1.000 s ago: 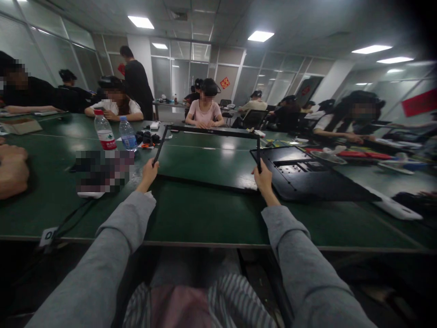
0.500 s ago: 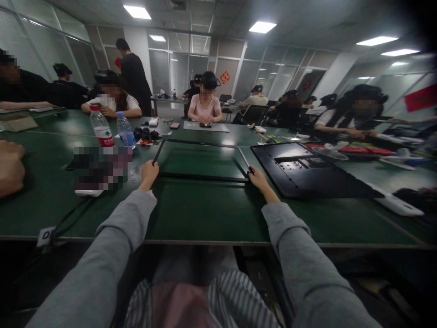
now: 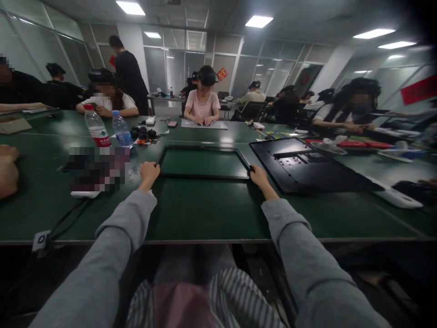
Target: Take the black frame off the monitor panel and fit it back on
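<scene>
A thin black rectangular frame (image 3: pixel 205 176), like a screen bezel, lies nearly flat at the green table (image 3: pixel 205 209) in front of me; whether all its edges touch the top I cannot tell. Its middle is open and the green surface shows through. My left hand (image 3: pixel 149 174) is closed on its left side, near the front corner. On the opposite side, my right hand (image 3: pixel 259 176) grips the right edge near the front corner. To the right of that hand lies a large black panel (image 3: pixel 307 175) with a recessed section, resembling a monitor's back cover.
Two plastic bottles, one red-capped (image 3: pixel 98 127) and one blue-capped (image 3: pixel 122 130), stand left. Nearer are a blurred-out item (image 3: pixel 99 171) and a cable (image 3: pixel 64 218). Another person's hand (image 3: pixel 7 171) rests at far left. A person in pink (image 3: pixel 202 105) sits opposite. A white bar (image 3: pixel 398 196) lies right.
The frame's far edge has come down, so it lies flatter. Both hands still hold its sides. The camera view has shifted slightly.
</scene>
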{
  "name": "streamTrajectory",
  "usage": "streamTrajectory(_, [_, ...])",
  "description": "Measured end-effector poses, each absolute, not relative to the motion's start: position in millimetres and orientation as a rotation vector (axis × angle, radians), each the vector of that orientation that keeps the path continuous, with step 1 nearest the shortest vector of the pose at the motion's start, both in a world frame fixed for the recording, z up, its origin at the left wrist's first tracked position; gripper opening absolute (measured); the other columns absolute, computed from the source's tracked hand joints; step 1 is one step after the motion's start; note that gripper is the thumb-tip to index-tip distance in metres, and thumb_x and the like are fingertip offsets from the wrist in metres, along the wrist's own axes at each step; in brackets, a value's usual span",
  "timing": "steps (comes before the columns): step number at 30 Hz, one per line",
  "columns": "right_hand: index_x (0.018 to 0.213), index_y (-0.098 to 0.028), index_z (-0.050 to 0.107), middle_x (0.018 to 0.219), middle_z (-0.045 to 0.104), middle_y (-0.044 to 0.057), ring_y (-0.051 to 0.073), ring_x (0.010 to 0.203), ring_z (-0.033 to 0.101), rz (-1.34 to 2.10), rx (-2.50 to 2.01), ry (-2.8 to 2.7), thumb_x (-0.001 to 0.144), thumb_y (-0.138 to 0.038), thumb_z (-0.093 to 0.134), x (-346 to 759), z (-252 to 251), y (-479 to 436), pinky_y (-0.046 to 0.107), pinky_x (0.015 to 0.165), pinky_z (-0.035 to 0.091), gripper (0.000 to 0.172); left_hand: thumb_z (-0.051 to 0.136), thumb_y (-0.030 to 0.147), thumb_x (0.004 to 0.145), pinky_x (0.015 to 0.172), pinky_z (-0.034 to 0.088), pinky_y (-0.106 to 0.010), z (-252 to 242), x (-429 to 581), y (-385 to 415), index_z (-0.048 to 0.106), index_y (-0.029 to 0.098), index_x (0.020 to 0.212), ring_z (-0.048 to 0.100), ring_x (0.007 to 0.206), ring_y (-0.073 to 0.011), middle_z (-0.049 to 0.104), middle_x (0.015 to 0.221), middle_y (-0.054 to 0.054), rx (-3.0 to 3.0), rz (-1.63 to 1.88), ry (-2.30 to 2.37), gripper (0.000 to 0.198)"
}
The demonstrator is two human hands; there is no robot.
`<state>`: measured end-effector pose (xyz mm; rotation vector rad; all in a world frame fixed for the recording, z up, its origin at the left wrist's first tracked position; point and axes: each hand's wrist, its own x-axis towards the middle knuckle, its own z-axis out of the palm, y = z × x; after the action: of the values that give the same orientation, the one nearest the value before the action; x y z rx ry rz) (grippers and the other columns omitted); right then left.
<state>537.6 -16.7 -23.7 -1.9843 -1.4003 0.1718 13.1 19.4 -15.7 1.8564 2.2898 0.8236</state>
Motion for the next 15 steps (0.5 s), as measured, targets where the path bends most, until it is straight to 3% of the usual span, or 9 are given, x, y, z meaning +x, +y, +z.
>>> streamTrajectory(5, [0.131,-0.016,0.077,0.13,0.079,0.014,0.029,0.129,0.071,0.152,-1.936,-1.335,0.08,-0.011,0.057,536.5,-26.3,-14.8,0.048,0.118,0.051,0.055,0.06,0.038,0.097,0.108,0.05,-0.057,-15.5,16.2,16.3,0.083,0.017,0.122,0.065,0.125,-0.0425,0.075,0.121,-0.024,1.827,0.917,2.261,0.039])
streamTrajectory(9, [0.137,-0.01,0.073,0.137,0.075,0.02,0.03,0.132,0.07,0.163,-1.948,-1.354,0.088,-0.013,0.055,534.3,-24.1,-16.5,0.047,0.119,0.05,0.053,0.062,0.047,0.099,0.114,0.045,-0.06,-9.9,23.2,5.1,0.076,0.019,0.136,0.058,0.135,-0.0427,0.069,0.14,-0.023,1.826,1.048,2.166,0.048])
streamTrajectory(12, [0.14,-0.008,0.071,0.139,0.073,0.021,0.03,0.134,0.068,0.167,-1.946,-1.359,0.088,-0.013,0.055,534.8,-22.6,-19.1,0.046,0.119,0.049,0.055,0.065,0.06,0.098,0.12,0.039,-0.061,-4.3,30.2,-5.7,0.073,0.024,0.141,0.05,0.145,-0.0422,0.063,0.152,-0.018,1.971,0.97,1.971,0.056])
streamTrajectory(15, [0.137,-0.01,0.072,0.133,0.076,0.018,0.03,0.129,0.071,0.171,-1.897,-1.37,0.081,-0.011,0.059,538.2,-25.1,-20.4,0.047,0.117,0.051,0.058,0.077,0.069,0.088,0.123,0.033,-0.061,0.4,35.6,-15.2,0.076,0.03,0.136,0.044,0.151,-0.0416,0.065,0.153,-0.012,2.188,0.758,1.78,0.062])
